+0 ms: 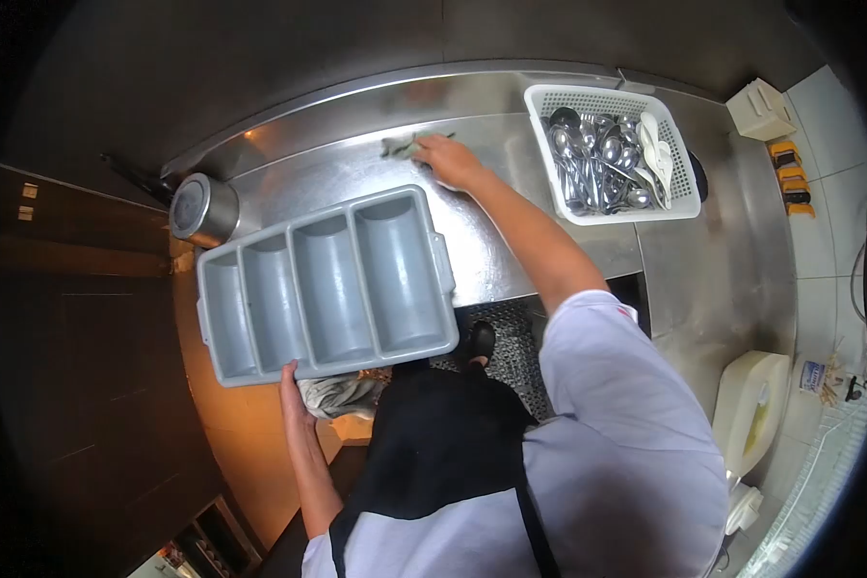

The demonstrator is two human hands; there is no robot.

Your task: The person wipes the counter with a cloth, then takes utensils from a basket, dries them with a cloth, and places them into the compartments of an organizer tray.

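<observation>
My left hand (292, 387) grips the near rim of a grey cutlery tray (299, 289) with a row of long, bare compartments. The tray is tilted and juts out over the counter's front edge. With my right arm stretched forward, my right hand (448, 161) presses a greenish cloth (398, 146) onto the steel counter (491, 246), near the back. Its fingers are bent over the cloth and partly hidden. To the right of that hand stands a white perforated basket (686, 193) full of spoons (612, 149), forks and white ladles (653, 144).
A round metal pot (204, 210) stands at the counter's left end, behind the tray. A raised steel ledge runs along the back wall. On the right are a cream box (761, 109), yellow-black items (792, 180) on the tiles and a cream plastic container (749, 409).
</observation>
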